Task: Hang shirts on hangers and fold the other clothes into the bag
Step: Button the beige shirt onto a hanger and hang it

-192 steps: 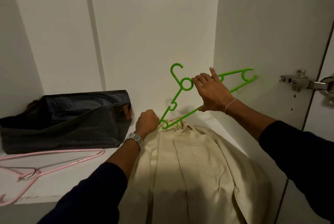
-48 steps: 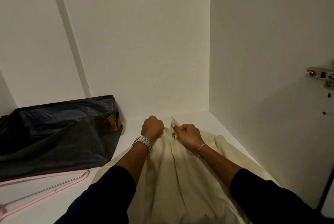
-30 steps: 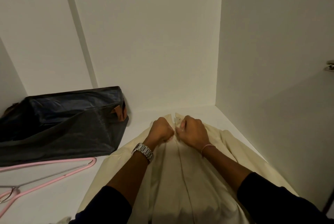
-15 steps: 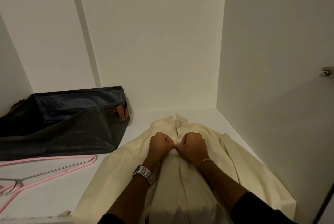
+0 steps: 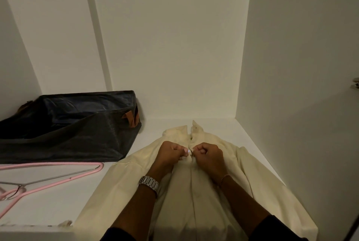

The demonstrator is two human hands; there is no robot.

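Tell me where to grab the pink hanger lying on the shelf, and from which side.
Take the pink hanger at its right corner bend, the part nearest the shirt, coming from above. It lies flat on the shelf with that corner free. Its hook end runs off the left edge of view, and the bag sits close behind its upper arm.
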